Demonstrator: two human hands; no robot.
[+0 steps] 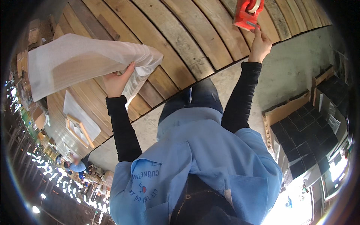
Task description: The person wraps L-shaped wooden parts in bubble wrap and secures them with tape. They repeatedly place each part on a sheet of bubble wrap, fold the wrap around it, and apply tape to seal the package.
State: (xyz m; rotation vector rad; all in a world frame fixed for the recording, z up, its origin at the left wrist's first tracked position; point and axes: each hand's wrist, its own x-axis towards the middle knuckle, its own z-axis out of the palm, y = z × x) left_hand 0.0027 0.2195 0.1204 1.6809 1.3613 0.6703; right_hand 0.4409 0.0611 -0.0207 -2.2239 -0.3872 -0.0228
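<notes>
My left hand (118, 79) is closed on a translucent white foam wrapping sheet (82, 56), its thumb lying along a folded edge. The sheet spreads out to the left and is doubled over at its right end; whether anything lies inside cannot be made out. At the far right, my right hand (260, 45) pinches at the near end of a red tape dispenser (243, 18), which holds a roll of pale tape (255, 6). Its fingertips close on the tape at the cutting edge. The dispenser rests on the wooden slatted table (180, 37).
Left along the table lie another white foam sheet (73, 107) and a small wooden frame (79, 131). Dark tiled panels (305, 135) with cardboard edges stand on the floor at right. A person in blue (77, 166) is far off at left.
</notes>
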